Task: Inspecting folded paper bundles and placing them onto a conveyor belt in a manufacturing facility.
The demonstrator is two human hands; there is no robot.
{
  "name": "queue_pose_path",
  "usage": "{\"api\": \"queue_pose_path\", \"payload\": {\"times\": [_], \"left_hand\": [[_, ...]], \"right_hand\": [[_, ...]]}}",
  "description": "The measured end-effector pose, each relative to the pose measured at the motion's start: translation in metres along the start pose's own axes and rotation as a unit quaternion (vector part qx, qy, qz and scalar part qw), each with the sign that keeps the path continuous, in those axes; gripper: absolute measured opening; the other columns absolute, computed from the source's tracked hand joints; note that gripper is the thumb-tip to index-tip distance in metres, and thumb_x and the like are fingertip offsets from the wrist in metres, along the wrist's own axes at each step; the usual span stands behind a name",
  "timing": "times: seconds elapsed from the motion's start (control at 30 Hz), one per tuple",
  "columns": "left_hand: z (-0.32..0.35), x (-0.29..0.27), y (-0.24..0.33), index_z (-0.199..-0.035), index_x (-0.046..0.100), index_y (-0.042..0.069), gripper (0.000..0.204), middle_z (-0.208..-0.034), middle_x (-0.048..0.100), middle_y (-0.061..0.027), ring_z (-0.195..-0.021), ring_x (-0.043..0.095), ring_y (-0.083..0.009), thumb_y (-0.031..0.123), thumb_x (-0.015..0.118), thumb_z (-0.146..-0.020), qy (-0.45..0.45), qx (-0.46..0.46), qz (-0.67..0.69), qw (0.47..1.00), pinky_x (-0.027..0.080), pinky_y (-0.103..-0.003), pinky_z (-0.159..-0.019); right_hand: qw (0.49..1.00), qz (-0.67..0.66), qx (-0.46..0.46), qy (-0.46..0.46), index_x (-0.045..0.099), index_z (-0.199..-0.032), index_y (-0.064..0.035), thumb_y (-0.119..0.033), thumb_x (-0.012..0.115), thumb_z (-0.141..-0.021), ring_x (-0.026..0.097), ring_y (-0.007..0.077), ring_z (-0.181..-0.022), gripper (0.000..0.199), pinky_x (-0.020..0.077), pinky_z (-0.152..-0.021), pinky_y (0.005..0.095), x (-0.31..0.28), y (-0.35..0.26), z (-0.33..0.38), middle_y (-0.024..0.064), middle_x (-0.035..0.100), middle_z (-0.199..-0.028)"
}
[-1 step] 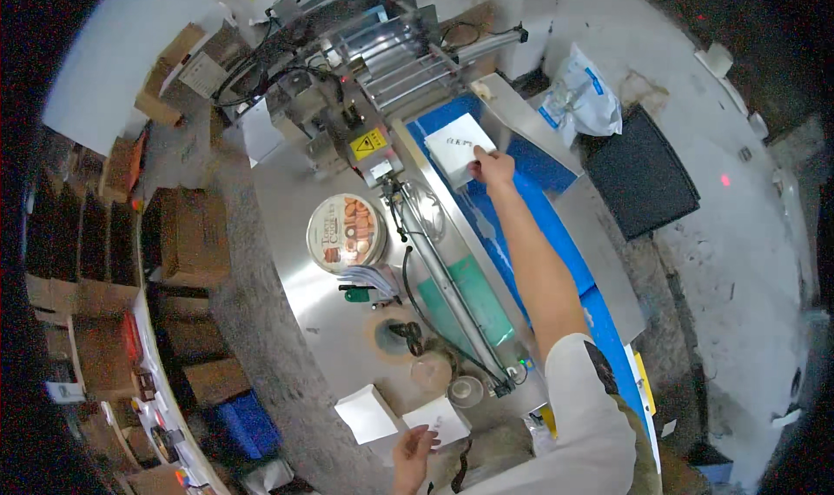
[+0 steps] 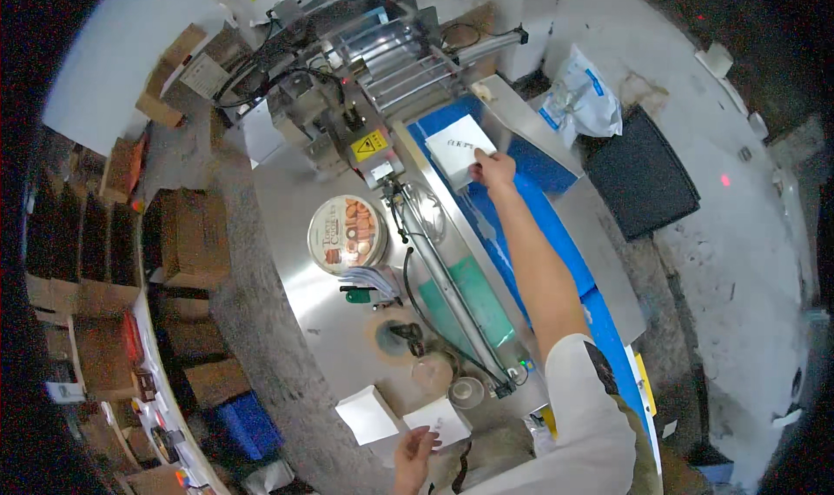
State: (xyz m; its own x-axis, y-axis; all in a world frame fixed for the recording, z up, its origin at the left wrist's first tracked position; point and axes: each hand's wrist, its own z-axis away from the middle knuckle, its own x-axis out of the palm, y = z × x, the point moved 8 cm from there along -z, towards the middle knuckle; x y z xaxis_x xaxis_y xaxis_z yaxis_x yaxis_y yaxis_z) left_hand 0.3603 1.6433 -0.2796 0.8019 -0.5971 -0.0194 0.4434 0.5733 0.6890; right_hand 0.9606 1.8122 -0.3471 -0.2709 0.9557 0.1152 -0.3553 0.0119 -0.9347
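Note:
My right hand (image 2: 495, 169) reaches far forward over the blue belt (image 2: 486, 234). Its thumb and fingers close on the near corner of a stack of white cards (image 2: 456, 143) with dark marks on top, lying on the belt. At the near end of the steel table, my left hand (image 2: 415, 451) has its fingers loosely spread at the edge of another marked white stack (image 2: 445, 424). Whether the fingertips touch that stack I cannot tell. Just left of it lies a plain white stack (image 2: 367, 414).
A metal bar (image 2: 452, 295) runs alongside the belt over a green sheet (image 2: 469, 299). A round cookie tin (image 2: 347, 234), a tape roll (image 2: 395, 334) and a clear round container (image 2: 466, 392) stand on the table. A machine with rollers (image 2: 408, 69) sits at the far end.

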Motion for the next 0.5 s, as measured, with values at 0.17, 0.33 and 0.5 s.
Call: {"api": "queue_pose_path", "payload": {"times": [0.17, 0.33, 0.5], "left_hand": [[0.007, -0.005, -0.001, -0.117, 0.055, -0.001, 0.031, -0.102, 0.067, -0.0144, -0.091, 0.066, -0.0235, 0.022, 0.057, -0.096, 0.025, -0.024, -0.002, 0.999, 0.053, -0.034, -0.076], [0.006, -0.002, 0.001, -0.118, 0.055, -0.001, 0.032, -0.104, 0.066, -0.015, -0.092, 0.066, -0.0243, 0.023, 0.057, -0.096, 0.012, -0.011, 0.001, 1.0, 0.053, -0.035, -0.077], [0.002, -0.001, 0.002, -0.119, 0.054, -0.001, 0.032, -0.106, 0.066, -0.0154, -0.091, 0.066, -0.0247, 0.022, 0.057, -0.096, 0.003, -0.002, 0.017, 1.0, 0.053, -0.035, -0.077]], "right_hand": [[1.0, -0.011, 0.001, -0.026, 0.062, -0.076, 0.0027, -0.016, 0.07, -0.084, 0.063, 0.0156, -0.053, 0.022, 0.0509, -0.045, 0.0256, 0.011, -0.003, 0.01, 0.0109, 0.066, -0.068], [0.999, -0.028, 0.003, -0.038, 0.061, -0.076, 0.0032, -0.012, 0.07, -0.084, 0.064, 0.017, -0.054, 0.019, 0.0526, -0.046, 0.0268, 0.017, -0.001, -0.005, 0.0117, 0.066, -0.068], [1.0, -0.012, 0.018, -0.01, 0.062, -0.078, 0.0033, -0.012, 0.069, -0.084, 0.064, 0.0177, -0.054, 0.018, 0.0534, -0.046, 0.0274, 0.009, 0.004, -0.012, 0.0127, 0.066, -0.068]]}}
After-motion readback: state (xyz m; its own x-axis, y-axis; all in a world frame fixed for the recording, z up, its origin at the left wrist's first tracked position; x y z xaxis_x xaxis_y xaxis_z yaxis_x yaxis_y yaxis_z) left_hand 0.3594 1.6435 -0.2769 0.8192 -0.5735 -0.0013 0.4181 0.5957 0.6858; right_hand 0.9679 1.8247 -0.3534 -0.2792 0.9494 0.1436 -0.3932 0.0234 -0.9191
